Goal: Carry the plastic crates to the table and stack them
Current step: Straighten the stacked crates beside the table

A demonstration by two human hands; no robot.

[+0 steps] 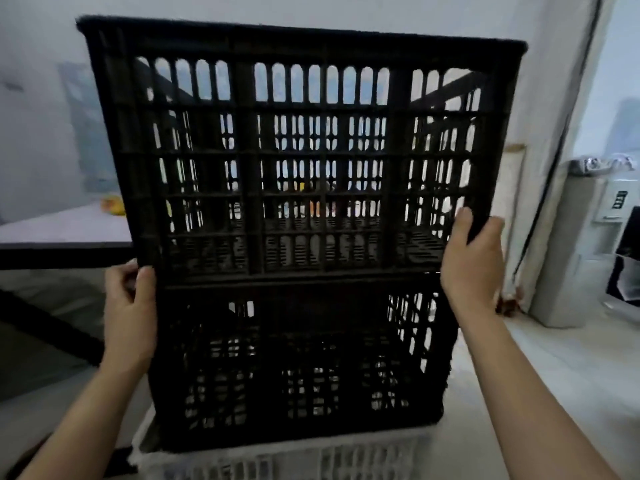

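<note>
A black slatted plastic crate (298, 150) fills the middle of the view, tilted a little and sitting on or just above a second black crate (298, 368). That lower crate stands in a white crate (277, 459) on the floor. My left hand (130, 310) grips the upper crate's lower left corner with the thumb on its front face. My right hand (472, 261) grips its lower right corner, fingers wrapped round the edge. The table (62, 233) lies behind, to the left.
A yellow-orange object (112, 204) lies on the table's far part. A white wall and a dark cable (554, 150) run down the right. A grey cabinet (581, 244) and a dark box (627, 265) stand at the far right on the pale floor.
</note>
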